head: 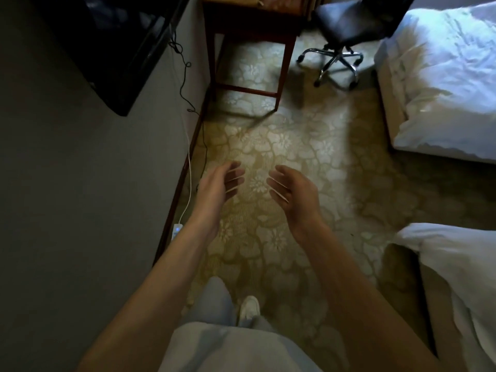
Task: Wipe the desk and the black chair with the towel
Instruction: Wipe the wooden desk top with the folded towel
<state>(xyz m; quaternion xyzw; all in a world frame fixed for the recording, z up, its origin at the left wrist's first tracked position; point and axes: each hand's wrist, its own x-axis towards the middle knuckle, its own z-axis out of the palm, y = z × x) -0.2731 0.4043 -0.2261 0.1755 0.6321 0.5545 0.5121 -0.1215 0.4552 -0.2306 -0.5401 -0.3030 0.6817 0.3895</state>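
A dark wooden desk (251,28) stands against the wall at the top centre, only its front edge and legs showing. To its right a black swivel chair (343,22) rests on a chrome star base. No towel is plainly visible. My left hand (218,185) and my right hand (294,187) reach out in front of me above the carpet, palms facing each other, fingers relaxed and slightly blurred. Both hold nothing and are well short of the desk and chair.
A grey wall with a black television (112,47) runs along the left, with cables (189,146) trailing to a white power strip. Two beds with white bedding (440,76) fill the right side. Patterned carpet (281,135) lies between them and the wall.
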